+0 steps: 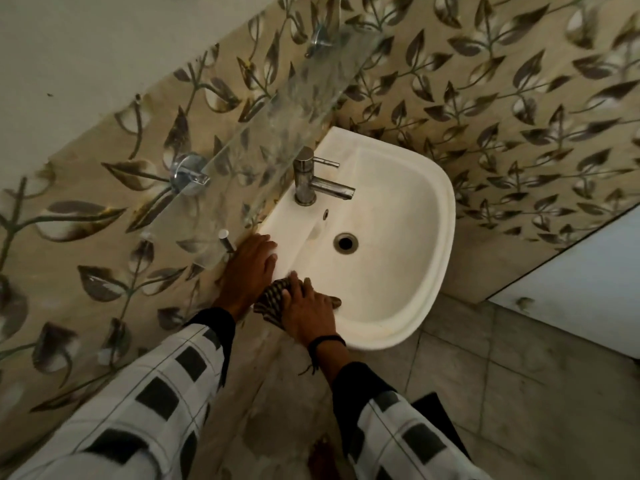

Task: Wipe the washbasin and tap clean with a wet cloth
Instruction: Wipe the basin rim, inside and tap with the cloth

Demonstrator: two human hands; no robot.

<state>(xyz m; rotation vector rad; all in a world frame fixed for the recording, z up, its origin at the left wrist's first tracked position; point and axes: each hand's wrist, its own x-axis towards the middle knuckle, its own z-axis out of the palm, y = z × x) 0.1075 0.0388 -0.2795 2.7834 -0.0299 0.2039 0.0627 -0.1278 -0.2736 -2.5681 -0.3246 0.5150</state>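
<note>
A white washbasin (pixel 429 216) is fixed to a leaf-patterned wall. Its steel tap (pixel 306 181) stands at the back of the rim with the spout over the bowl, and the drain (pixel 345 242) lies in the bowl's middle. My right hand (pixel 308 311) presses a dark striped cloth (pixel 272 301) flat onto the near left rim of the basin. My left hand (pixel 251 268) rests palm down with fingers spread on the basin's left rim beside the wall, holding nothing. The cloth is partly hidden under my right hand.
A glass shelf (pixel 277 133) on chrome brackets (pixel 188 174) juts from the wall just above and left of the tap. A short chrome peg (pixel 225 239) sticks out next to my left hand. Grey floor tiles (pixel 485 375) lie below; a white panel (pixel 581 289) stands at right.
</note>
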